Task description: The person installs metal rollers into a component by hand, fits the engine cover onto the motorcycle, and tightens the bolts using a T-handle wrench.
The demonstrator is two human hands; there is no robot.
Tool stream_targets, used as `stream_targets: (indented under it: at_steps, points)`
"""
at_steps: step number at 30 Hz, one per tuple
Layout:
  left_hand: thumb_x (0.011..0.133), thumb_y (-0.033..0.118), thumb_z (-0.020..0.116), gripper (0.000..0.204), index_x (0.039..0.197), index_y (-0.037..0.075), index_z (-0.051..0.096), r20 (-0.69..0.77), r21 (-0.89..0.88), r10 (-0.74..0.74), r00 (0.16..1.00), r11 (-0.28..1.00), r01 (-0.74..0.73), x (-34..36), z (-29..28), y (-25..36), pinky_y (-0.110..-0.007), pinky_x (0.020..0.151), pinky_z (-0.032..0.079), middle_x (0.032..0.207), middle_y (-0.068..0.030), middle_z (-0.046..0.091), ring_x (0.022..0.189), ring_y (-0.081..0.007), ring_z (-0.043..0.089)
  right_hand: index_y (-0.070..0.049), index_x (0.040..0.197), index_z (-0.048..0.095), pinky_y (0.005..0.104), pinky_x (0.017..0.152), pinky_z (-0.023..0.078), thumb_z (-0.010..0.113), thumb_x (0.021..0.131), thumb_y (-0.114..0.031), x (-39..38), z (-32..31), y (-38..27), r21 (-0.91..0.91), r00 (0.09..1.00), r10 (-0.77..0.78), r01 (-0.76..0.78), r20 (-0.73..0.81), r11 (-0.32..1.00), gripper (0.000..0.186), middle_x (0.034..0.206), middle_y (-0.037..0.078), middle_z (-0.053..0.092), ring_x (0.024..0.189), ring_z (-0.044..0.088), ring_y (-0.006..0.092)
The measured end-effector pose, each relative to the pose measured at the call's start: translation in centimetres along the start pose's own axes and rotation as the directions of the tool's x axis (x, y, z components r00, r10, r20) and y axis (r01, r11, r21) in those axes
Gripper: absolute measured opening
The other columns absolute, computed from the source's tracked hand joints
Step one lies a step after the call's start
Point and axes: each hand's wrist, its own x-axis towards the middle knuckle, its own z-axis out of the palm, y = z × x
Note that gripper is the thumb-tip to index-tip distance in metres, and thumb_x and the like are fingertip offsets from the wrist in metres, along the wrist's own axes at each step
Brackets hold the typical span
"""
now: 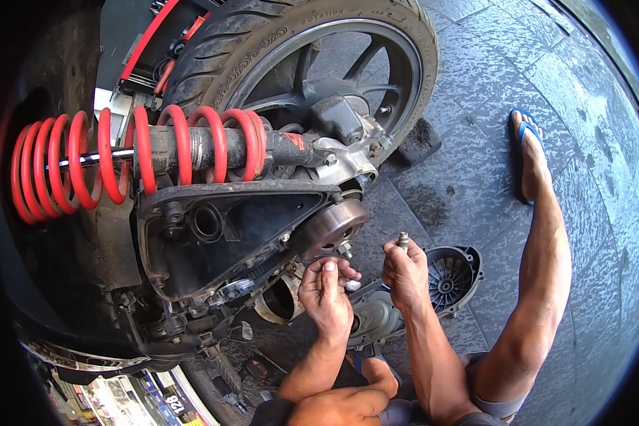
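My left hand [328, 295] is just below the rusty clutch bell [331, 228], fingers curled near its protruding bolt [344, 248]; what they grip is unclear, though a small pale piece [352, 285] shows beside them. My right hand [406, 277] grips a short cylindrical metal fitting [403, 240], which sticks up from the fist. The bell sits at the end of an open black transmission housing [241, 234]. Above the housing lies a shock absorber with a red coil spring [184, 149].
A rear wheel [412, 78] stands behind, a dark block [419, 145] against it. Removed covers [447, 280] lie on grey tiles below my hands. A red-trimmed toolbox [138, 53] is at upper left, printed boxes [131, 394] at lower left. My legs [525, 312] flank the work.
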Motion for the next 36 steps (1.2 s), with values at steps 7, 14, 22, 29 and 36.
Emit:
stream_targets:
  at_steps: [7, 14, 22, 29, 36]
  points:
    - [0.093, 0.009, 0.063, 0.014, 0.096, -0.004, 0.06, 0.023, 0.015, -0.114, 0.993, 0.993, 0.113, 0.1, 0.0, 0.4, -0.029, 0.064, 0.057, 0.085, -0.0126, 0.069, 0.068, -0.018, 0.067, -0.01, 0.084, 0.054, 0.0217, 0.042, 0.027, 0.061, 0.089, -0.011, 0.1, 0.0, 0.0, 0.005, 1.0, -0.027, 0.027, -0.006, 1.0, 0.009, 0.058, -0.006, 0.04, 0.046, 0.035, 0.0045]
    - [0.094, 0.008, 0.062, 0.01, 0.096, -0.002, 0.06, 0.04, 0.161, -0.053, 0.998, 0.986, 0.046, -0.1, 0.1, -0.3, -0.032, 0.066, 0.059, 0.085, -0.0131, 0.068, 0.07, -0.019, 0.068, -0.011, 0.084, 0.054, 0.0211, 0.041, 0.026, 0.06, 0.09, -0.011, 0.3, -0.3, 0.2, 0.002, 1.0, -0.018, 0.018, -0.003, 1.0, 0.009, 0.058, -0.007, 0.04, 0.045, 0.034, 0.0042]
    - [0.088, 0.005, 0.07, 0.017, 0.095, -0.002, 0.055, 0.481, 0.578, 0.654, 0.583, 0.263, -0.772, 3.0, -2.1, -2.9, -0.027, 0.061, 0.053, 0.078, -0.0101, 0.065, 0.067, -0.0168, 0.064, -0.01, 0.083, 0.053, 0.0216, 0.041, 0.026, 0.06, 0.09, -0.011, 0.3, -0.3, -0.1, 0.011, 1.0, -0.007, 0.007, 0.0, 1.0, 0.009, 0.059, -0.006, 0.04, 0.046, 0.035, 0.0047]
    - [0.092, 0.011, 0.065, 0.017, 0.095, 0.0, 0.052, 0.577, 0.49, 0.672, 0.464, 0.17, -0.855, 4.1, -3.0, -4.1, -0.029, 0.056, 0.054, 0.07, -0.0092, 0.064, 0.06, -0.0183, 0.066, -0.008, 0.085, 0.056, 0.0209, 0.041, 0.025, 0.059, 0.09, -0.01, -0.2, -0.5, -0.3, 0.043, 1.0, -0.026, 0.026, -0.001, 0.999, 0.006, 0.058, -0.006, 0.042, 0.045, 0.033, 0.0034]
    - [0.099, 0.024, 0.055, 0.024, 0.095, 0.0, 0.052, 0.297, 0.371, 0.474, 0.829, 0.743, -0.558, 2.1, -2.2, -2.9, -0.023, 0.055, 0.051, 0.075, -0.0098, 0.061, 0.058, -0.0118, 0.058, -0.009, 0.084, 0.054, 0.0221, 0.042, 0.028, 0.059, 0.09, -0.011, -0.4, -0.2, -0.1, -0.002, 1.0, -0.006, 0.006, 0.021, 1.0, 0.008, 0.06, -0.005, 0.041, 0.047, 0.036, 0.0052]
